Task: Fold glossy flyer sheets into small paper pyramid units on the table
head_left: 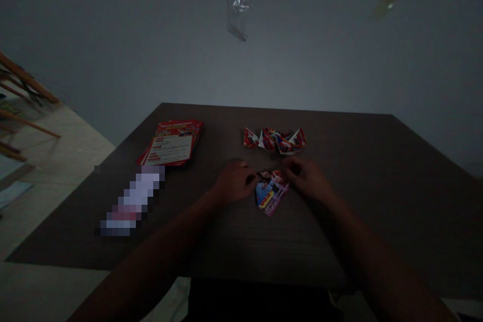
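Observation:
Between my hands lies a colourful printed paper (270, 192), folded so that one corner points towards me. My left hand (234, 181) has its fingers curled against the paper's left upper edge. At the opposite upper corner my right hand (306, 176) pinches the paper between thumb and fingers. Just beyond it stand several small folded paper pieces (289, 143) in red, white and blue, grouped close together with pointed tips. Dim light hides the exact fingertip contact.
A stack of red printed leaflets (171, 145) lies at the left back of the dark wooden table (358, 136). A pixelated, phone-shaped object (132, 204) is in front of it. Behind the table rises a wall (113, 35) with tape on it.

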{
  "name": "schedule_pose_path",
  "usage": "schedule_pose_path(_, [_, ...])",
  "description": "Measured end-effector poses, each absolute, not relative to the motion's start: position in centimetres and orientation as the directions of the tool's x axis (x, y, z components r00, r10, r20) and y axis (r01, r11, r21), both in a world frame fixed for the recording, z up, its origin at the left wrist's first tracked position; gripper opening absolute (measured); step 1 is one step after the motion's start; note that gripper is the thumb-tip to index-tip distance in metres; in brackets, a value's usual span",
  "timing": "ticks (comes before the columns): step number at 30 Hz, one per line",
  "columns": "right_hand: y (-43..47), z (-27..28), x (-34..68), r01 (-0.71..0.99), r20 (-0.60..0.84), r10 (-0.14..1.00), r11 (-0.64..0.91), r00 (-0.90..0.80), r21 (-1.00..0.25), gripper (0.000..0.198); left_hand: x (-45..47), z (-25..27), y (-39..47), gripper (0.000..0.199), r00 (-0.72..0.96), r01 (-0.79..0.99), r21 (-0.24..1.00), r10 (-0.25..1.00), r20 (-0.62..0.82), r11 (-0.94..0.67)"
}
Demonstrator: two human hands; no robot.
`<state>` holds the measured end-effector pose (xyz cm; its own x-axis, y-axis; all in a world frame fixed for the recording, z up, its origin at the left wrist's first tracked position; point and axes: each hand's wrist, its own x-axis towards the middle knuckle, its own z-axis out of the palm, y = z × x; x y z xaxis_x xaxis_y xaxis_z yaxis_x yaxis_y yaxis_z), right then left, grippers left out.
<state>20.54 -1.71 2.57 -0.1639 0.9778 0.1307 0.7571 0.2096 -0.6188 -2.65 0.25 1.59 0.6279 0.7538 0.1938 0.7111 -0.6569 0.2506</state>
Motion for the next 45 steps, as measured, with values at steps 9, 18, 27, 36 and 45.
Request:
schedule_pose_path(9, [-1.8,2.3,21.0,0.836,-0.025,0.954,0.251,-0.300,-0.488,0.020,-2.2,1.0,0.1,0.033,0.605,0.729,0.238,0.767,0.212,-0.641])
schedule_pose_path(18, [-2.4,2.6,19.9,0.775,0.088,0.891,0.434,-0.446,-0.460,0.016,-1.7,0.7,0.4,0.029,0.644,0.689,0.249,0.732,0.220,-0.681])
schedule_pose_path(27, [-2.8,2.2,19.5,0.621,0.155,0.778,0.588,-0.608,-0.519,0.017,-1.8,1.2,0.5,0.025,0.789,0.539,0.277,0.592,0.165,-0.796])
schedule_pose_path(36, [-3.0,2.4,19.6,0.634,0.125,0.771,0.593,-0.624,-0.496,0.032,-3.4,2.1,0.2,0.045,0.855,0.456,0.316,0.508,0.102,-0.832])
schedule_pose_path(45, [-2.9,2.1,19.3,0.638,0.146,0.756,0.625,-0.638,-0.450,0.033,-3.4,2.4,-0.3,0.045,0.839,0.490,0.282,0.534,0.106,-0.825])
